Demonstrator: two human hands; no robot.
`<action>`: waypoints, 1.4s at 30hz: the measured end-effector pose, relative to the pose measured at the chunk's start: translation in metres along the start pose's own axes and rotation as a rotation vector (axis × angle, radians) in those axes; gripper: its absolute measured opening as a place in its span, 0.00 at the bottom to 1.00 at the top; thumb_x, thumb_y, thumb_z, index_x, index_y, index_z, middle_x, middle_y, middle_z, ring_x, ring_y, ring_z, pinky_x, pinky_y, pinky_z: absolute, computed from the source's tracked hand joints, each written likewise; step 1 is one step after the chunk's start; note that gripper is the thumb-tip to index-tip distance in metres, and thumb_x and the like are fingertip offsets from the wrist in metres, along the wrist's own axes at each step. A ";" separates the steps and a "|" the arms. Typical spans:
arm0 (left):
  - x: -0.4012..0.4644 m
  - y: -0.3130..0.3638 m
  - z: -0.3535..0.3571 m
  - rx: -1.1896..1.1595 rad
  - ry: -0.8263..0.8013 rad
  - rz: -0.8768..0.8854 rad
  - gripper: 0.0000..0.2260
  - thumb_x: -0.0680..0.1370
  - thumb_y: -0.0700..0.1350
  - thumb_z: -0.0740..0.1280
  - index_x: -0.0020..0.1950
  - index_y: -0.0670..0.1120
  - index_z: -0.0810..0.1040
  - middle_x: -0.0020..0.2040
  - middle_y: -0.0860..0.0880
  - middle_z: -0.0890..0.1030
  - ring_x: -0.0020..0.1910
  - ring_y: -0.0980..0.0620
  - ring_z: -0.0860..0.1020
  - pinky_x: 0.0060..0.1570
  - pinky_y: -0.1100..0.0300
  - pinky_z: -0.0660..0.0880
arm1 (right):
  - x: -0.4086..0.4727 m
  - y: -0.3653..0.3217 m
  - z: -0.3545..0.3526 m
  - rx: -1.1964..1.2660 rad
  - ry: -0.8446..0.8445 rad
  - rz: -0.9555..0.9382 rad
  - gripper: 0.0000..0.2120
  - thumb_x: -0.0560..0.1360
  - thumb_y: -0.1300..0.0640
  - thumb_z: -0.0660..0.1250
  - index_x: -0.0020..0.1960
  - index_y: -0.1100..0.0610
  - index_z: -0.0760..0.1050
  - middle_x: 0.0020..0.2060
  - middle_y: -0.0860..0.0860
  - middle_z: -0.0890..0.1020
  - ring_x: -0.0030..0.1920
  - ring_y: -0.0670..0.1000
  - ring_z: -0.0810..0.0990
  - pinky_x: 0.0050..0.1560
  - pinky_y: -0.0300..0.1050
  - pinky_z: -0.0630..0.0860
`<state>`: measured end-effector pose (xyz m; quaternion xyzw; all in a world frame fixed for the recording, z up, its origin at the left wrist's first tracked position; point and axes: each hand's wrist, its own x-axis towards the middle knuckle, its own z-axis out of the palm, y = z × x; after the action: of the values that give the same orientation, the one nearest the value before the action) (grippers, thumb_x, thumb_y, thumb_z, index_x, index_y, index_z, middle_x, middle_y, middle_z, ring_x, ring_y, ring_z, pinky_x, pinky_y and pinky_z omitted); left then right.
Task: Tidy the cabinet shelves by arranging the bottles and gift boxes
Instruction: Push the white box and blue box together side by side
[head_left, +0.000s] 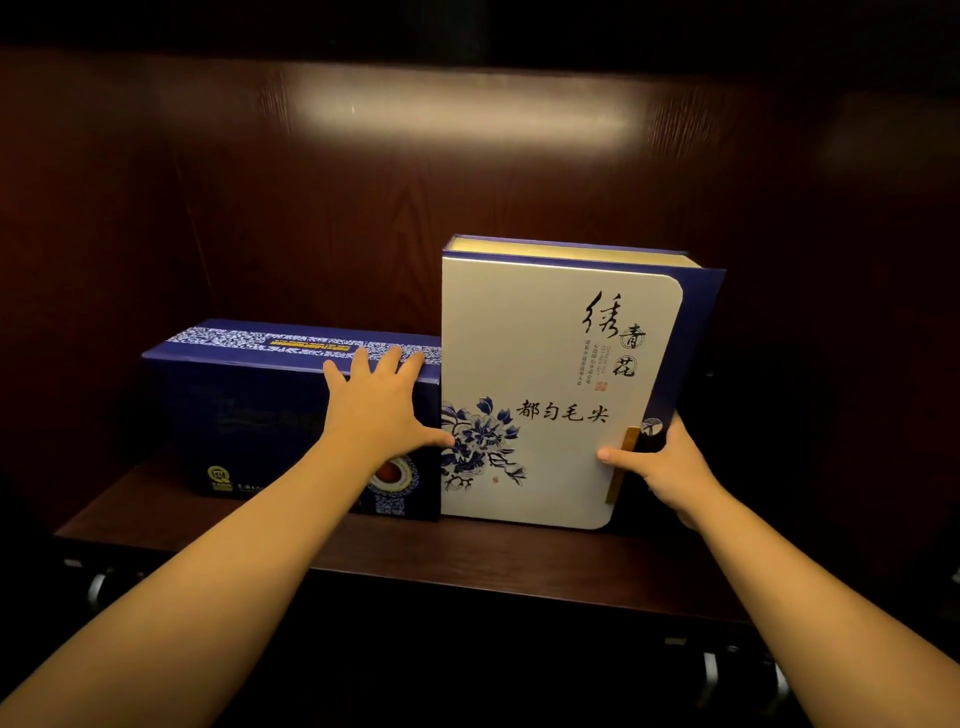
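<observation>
A tall white gift box (545, 364) with blue flowers and black calligraphy stands upright on the dark wooden shelf (467, 561). A lower dark blue gift box (244, 415) stands against its left side. My left hand (379, 410) lies flat on the blue box's front, fingers spread and reaching over its top edge, thumb touching the white box. My right hand (665, 462) grips the white box's lower right edge, thumb on the front, fingers hidden behind the side.
The cabinet's dark back panel (467, 182) rises behind both boxes, and a side wall (93, 260) closes the left. Shelf room lies open right of the white box. Metal handles (711, 670) show below the shelf edge.
</observation>
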<state>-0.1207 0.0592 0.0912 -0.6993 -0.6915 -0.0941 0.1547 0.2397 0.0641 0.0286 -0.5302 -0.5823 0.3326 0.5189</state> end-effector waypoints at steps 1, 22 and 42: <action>0.000 -0.001 0.000 0.003 0.004 0.003 0.57 0.60 0.84 0.57 0.81 0.56 0.51 0.81 0.49 0.57 0.79 0.36 0.55 0.70 0.27 0.55 | -0.001 0.000 0.002 0.006 -0.006 -0.002 0.45 0.60 0.57 0.85 0.71 0.45 0.68 0.60 0.41 0.80 0.59 0.41 0.79 0.59 0.45 0.74; 0.006 -0.001 0.000 -0.339 0.055 0.222 0.43 0.68 0.60 0.78 0.78 0.50 0.65 0.75 0.46 0.71 0.77 0.46 0.64 0.74 0.43 0.57 | -0.013 -0.006 0.004 0.012 -0.009 -0.001 0.43 0.64 0.63 0.82 0.74 0.52 0.66 0.64 0.48 0.79 0.62 0.48 0.78 0.63 0.48 0.75; 0.004 -0.010 -0.001 -0.454 0.150 0.347 0.37 0.65 0.58 0.81 0.71 0.51 0.74 0.67 0.49 0.80 0.69 0.43 0.74 0.67 0.46 0.71 | -0.018 -0.011 0.008 -0.011 0.008 0.008 0.40 0.66 0.61 0.81 0.73 0.51 0.67 0.64 0.47 0.79 0.64 0.48 0.78 0.66 0.51 0.74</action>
<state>-0.1308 0.0628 0.0947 -0.8149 -0.5096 -0.2700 0.0588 0.2277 0.0458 0.0325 -0.5367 -0.5800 0.3292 0.5169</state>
